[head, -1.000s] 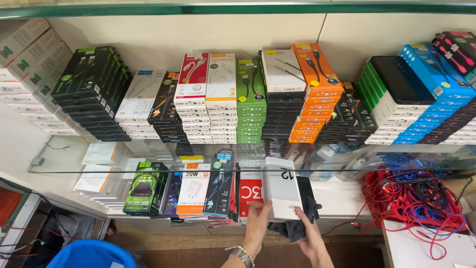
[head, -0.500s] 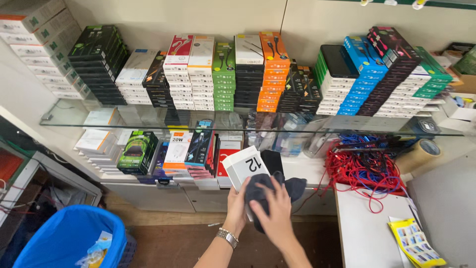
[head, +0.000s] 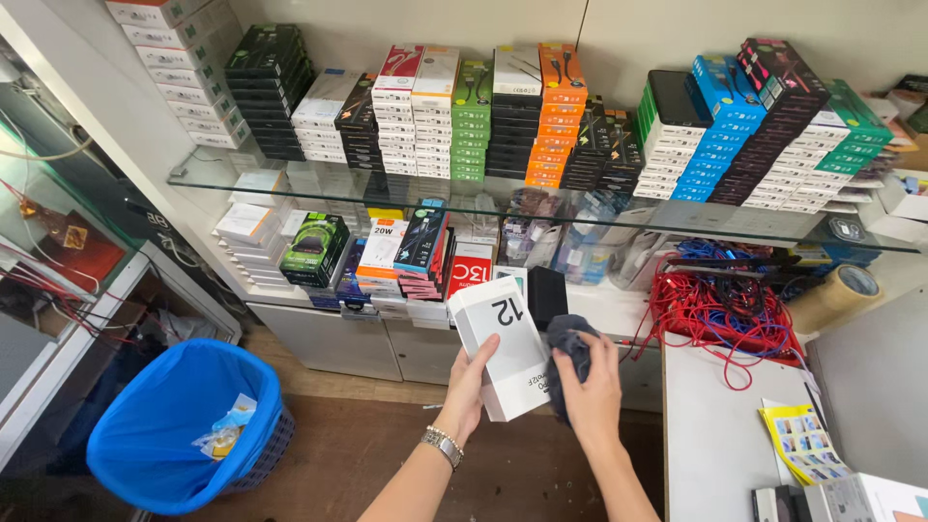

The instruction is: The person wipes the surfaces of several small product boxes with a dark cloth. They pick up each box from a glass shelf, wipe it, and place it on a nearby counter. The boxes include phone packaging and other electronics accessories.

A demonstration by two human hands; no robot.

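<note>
Here the left hand [head: 471, 385] grips a white box [head: 505, 346] while the right hand [head: 590, 391] presses a dark cloth [head: 570, 340] against it.

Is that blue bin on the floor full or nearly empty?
Nearly empty: the blue bin shows only a few scraps of packaging low inside.

white box [head: 507, 348], tilted, dark cloth [head: 570, 340] beside

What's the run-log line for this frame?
left hand: holds white box | right hand: presses dark cloth on box side | bin: lower left
</note>
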